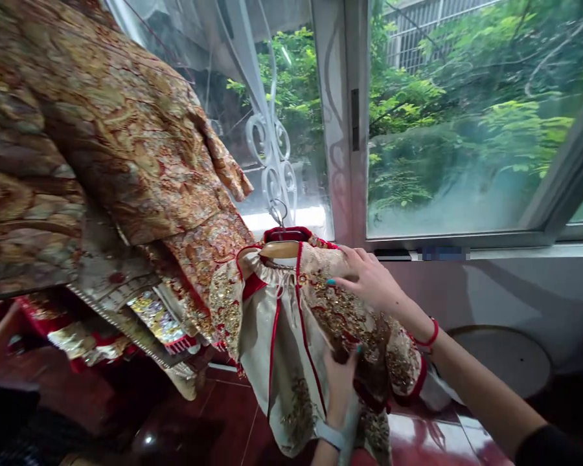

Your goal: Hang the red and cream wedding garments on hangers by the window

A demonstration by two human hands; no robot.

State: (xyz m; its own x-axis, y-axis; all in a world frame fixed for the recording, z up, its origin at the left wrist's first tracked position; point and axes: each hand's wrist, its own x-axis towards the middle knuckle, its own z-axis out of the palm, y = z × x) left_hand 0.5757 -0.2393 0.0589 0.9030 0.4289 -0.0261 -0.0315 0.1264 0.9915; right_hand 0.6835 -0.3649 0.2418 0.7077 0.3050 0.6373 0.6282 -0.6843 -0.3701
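Observation:
A cream jacket point(342, 310) with gold sequins and red piping hangs over a cream, red-piped garment point(257, 343) with a tied drawstring neck. Both are on a wooden hanger point(280, 249), whose metal hook is at the white scrollwork. My right hand point(376, 278), with a red bracelet at the wrist, grips the jacket's shoulder, thumb in front and fingertips over the top edge. Lower down, my left hand point(340, 382), wearing a pale wristband, is closed at the jacket's front edge; it is slightly blurred and some fingers are hidden.
Gold brocade garments point(126, 142) hang close on the left, with sequined, fringed pieces point(160, 317) below. Another person's arm point(0, 336) shows at the left edge. Behind are a window frame point(352, 129), white metal scrollwork point(272, 149) and a round-topped object point(505, 356). The floor point(223, 414) is glossy red tile.

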